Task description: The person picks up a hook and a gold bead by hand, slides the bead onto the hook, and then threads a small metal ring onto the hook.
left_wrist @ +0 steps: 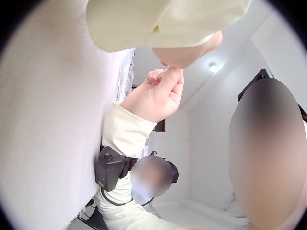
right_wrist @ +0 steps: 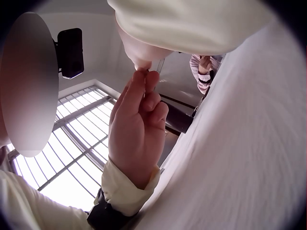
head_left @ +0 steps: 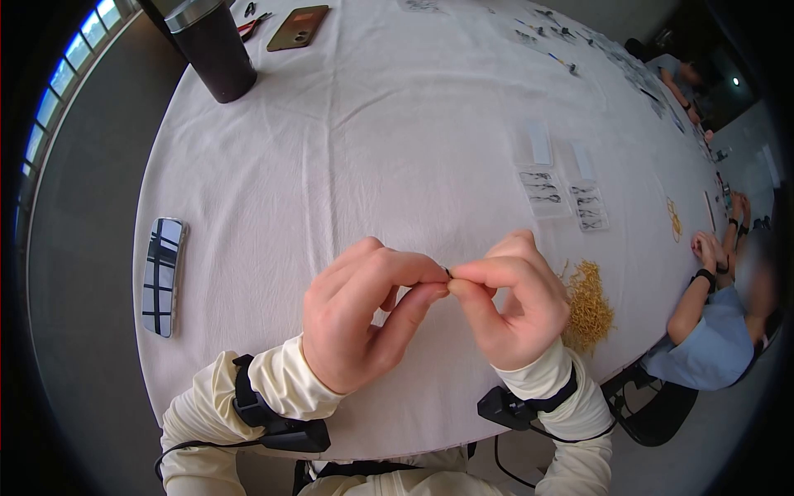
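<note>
Over the near part of the white-covered table, the two hands meet fingertip to fingertip. My left hand pinches a tiny dark piece between thumb and index finger. From the other side my right hand pinches at the same piece with thumb and index finger. Most of it is hidden by the fingertips, and I cannot tell its kind. Beside the right hand lies a heap of small gold-coloured thin bits. In the wrist views, the left hand and right hand appear raised above the cloth.
Beyond the right hand, two clear compartment boxes hold small dark metal parts. A glossy phone-shaped thing lies at left. A dark tumbler, red-handled tool and phone stand farther back. Yellow loops lie near a seated person.
</note>
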`<control>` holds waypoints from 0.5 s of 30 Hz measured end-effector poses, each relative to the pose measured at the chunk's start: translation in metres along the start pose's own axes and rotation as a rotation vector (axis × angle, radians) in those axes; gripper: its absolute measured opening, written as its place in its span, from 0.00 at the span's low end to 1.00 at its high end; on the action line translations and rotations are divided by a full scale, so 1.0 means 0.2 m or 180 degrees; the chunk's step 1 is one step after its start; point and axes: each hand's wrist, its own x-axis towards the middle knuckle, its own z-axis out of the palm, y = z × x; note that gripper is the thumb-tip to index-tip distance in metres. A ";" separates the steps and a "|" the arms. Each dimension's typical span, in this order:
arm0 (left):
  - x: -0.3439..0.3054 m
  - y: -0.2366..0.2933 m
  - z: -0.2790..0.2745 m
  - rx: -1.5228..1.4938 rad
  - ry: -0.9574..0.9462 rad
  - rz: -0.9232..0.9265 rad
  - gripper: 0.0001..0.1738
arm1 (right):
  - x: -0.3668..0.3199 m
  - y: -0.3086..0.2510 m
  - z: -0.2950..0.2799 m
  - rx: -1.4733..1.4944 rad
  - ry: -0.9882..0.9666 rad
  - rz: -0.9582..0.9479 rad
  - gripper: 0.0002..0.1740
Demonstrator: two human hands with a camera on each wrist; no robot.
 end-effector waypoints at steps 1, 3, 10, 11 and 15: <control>0.00 0.00 0.00 0.0012 0.0011 0.0035 0.10 | 0.00 0.00 0.00 0.0195 -0.0009 0.0156 0.13; 0.00 -0.01 0.00 0.0023 0.0027 0.0065 0.10 | 0.00 -0.01 0.00 0.0270 -0.0051 0.0162 0.14; 0.00 -0.02 0.00 -0.0032 -0.0032 0.0087 0.12 | 0.00 0.00 0.00 0.0277 0.0002 0.0127 0.14; 0.00 -0.02 0.00 -0.0057 -0.0080 0.0087 0.12 | 0.00 0.00 0.00 0.0278 0.0002 0.0128 0.14; 0.00 -0.02 0.00 -0.0076 -0.0065 0.0126 0.12 | 0.00 0.00 0.00 0.0251 0.0002 0.0153 0.14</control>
